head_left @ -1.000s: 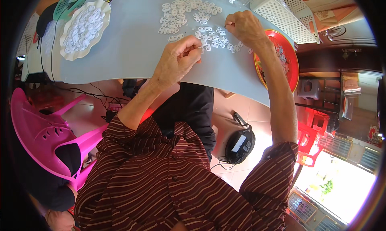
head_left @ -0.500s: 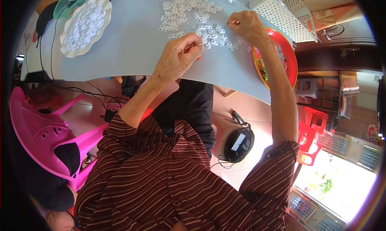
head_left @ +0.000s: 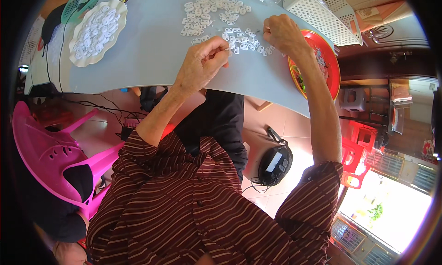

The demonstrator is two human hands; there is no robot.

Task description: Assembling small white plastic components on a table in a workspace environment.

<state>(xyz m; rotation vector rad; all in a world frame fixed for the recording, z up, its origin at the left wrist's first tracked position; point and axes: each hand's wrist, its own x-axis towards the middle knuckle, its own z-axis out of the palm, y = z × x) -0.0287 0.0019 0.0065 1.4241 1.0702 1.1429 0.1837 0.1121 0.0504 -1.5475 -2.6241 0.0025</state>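
My left hand (head_left: 204,62) hovers above the near edge of the grey table, thumb and fingers pinched together. A tiny pale bit shows at its fingertips, too small to name. Just beyond it lie small white oval plastic pieces (head_left: 239,39) with two holes each, spread flat. A denser group of such pieces (head_left: 200,18) lies farther back. To the right of them my right hand (head_left: 282,32) is closed with curled fingers; whatever it grips is hidden. My right forearm passes over a red round tray (head_left: 332,76) with a printed pattern.
A scalloped white dish (head_left: 77,53) heaped with white pieces stands at the left, beside a green basket (head_left: 69,9). A white perforated basket (head_left: 322,16) is at the back right. Below are a pink plastic chair (head_left: 41,150) and a black round bag-like thing (head_left: 275,166).
My right hand has shifted slightly to the right, and its fingers are turned more out of sight. My left hand stays nearly in place, still pinched.
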